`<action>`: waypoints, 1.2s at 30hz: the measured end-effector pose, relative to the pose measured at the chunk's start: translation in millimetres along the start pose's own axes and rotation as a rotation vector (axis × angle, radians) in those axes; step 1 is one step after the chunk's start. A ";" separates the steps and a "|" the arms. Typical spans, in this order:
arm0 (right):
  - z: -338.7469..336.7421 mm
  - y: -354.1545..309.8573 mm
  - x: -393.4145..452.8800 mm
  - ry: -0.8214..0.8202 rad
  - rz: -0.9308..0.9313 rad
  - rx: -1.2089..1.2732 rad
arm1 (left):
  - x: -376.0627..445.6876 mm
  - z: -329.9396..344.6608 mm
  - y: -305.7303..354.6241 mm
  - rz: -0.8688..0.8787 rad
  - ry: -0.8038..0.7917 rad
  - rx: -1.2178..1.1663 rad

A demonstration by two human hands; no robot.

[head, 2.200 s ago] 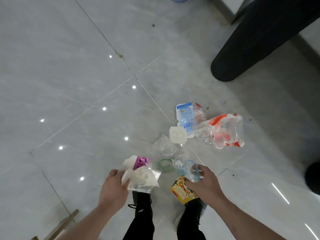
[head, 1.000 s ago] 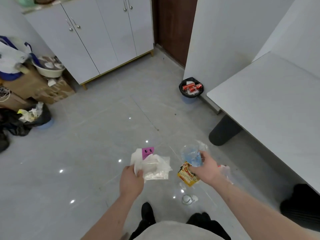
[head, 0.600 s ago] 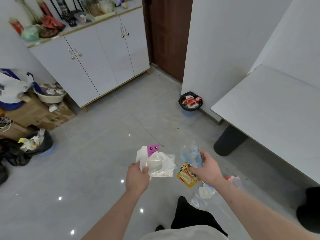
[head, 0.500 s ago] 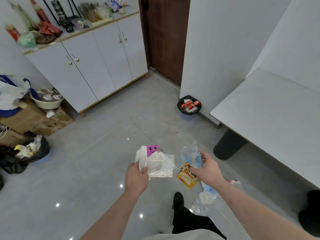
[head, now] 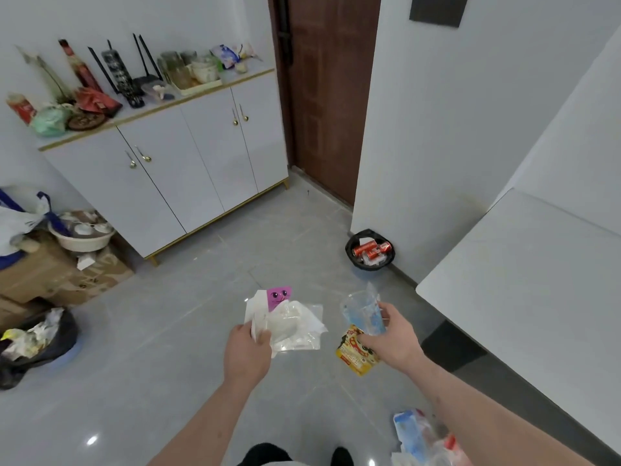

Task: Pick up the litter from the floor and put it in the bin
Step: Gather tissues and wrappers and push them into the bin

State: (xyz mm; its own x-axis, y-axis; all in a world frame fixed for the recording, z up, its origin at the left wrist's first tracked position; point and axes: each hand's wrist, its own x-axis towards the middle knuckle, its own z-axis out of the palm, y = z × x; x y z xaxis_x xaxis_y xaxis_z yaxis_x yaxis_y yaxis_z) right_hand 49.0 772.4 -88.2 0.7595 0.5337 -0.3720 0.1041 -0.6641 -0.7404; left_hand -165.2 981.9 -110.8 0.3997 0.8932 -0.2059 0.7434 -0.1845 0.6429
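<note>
My left hand [head: 247,354] grips a bunch of white paper and clear plastic wrappers [head: 289,322] with a purple card sticking up from it. My right hand [head: 393,339] holds a clear blue plastic wrapper [head: 363,311] and a yellow snack packet [head: 354,354]. Both hands are held out at waist height over the grey floor. A small black-lined bin [head: 369,251] with red cans in it stands ahead against the wall. More litter, a blue and red plastic pack [head: 420,438], lies on the floor by my right forearm.
A white table [head: 524,297] fills the right side, its dark leg [head: 450,346] near the bin. White cabinets [head: 174,169] stand at the back left, a brown door [head: 331,95] behind. Cardboard boxes [head: 50,274] and a full black rubbish bag [head: 37,341] sit at the left.
I have stood up from crouching over the litter and my view has lifted towards the bin. Both hands keep their wrappers. The litter left on the floor has slid to the lower right.
</note>
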 end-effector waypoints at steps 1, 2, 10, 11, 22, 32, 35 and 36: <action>-0.5 -6.0 10.6 0.003 -0.001 -0.004 | 11.2 0.8 4.6 0.005 0.001 -0.008; -1.0 -11.7 21.7 0.004 -0.001 -0.003 | 23.6 2.1 8.9 0.009 -0.001 -0.012; 6.8 -54.0 118.5 0.072 0.068 0.004 | 152.0 6.6 42.8 0.059 -0.084 0.010; 9.5 -60.4 130.1 0.088 0.074 0.007 | 171.4 6.5 46.2 0.076 -0.096 0.013; 9.2 -102.8 208.5 0.276 0.233 0.116 | 330.8 25.5 116.5 0.229 -0.307 0.167; -46.3 -82.0 325.4 0.293 0.342 0.154 | 416.0 122.0 218.0 0.262 -0.420 0.213; -66.2 -71.3 368.9 0.266 0.363 0.150 | 440.4 149.2 245.7 0.250 -0.434 0.261; -72.3 -69.5 381.6 0.252 0.367 0.151 | 448.5 158.1 253.1 0.244 -0.436 0.271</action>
State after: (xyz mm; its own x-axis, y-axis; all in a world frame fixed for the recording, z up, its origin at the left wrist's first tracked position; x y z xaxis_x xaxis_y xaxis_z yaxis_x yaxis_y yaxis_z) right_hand 378.0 984.4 -138.2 0.8628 0.1216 -0.4907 -0.2812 -0.6913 -0.6657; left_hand 287.0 1271.0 -157.1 0.7187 0.5705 -0.3975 0.6899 -0.5140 0.5097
